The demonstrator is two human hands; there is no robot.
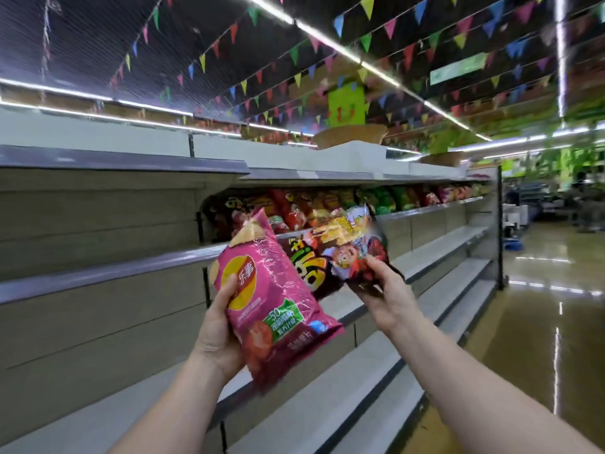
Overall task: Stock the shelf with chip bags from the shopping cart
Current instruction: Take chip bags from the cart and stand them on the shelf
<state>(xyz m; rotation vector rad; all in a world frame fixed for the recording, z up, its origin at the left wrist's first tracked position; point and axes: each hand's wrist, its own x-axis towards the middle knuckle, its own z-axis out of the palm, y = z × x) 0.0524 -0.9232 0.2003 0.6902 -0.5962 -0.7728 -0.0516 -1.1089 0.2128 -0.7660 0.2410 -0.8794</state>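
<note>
While the shelving (98, 224) on the left stands bare, with grey ledges and a beige back panel, a person holds two chip bags up in front of it. The left hand (217, 335) grips a pink bag (271, 303) from beneath, thumb curled over its front and fingers hidden behind it; the bag is tilted, top leaning left. Just to its right, overlapping it, a dark bag (340, 257) with bright lettering is pinched at its lower corner by the right hand (386, 296), thumb on top. It is blurred, probably in motion.

Behind both bags, one upper shelf already carries a row of bags (327, 204) in red, orange and green, running off to the right. The tiers (435, 257) below that row hold nothing visible. The cart is out of view, so how many bags remain cannot be told.

As a judgement, stocking is partway: one shelf looks filled, two bags are in hand, and much space remains.
</note>
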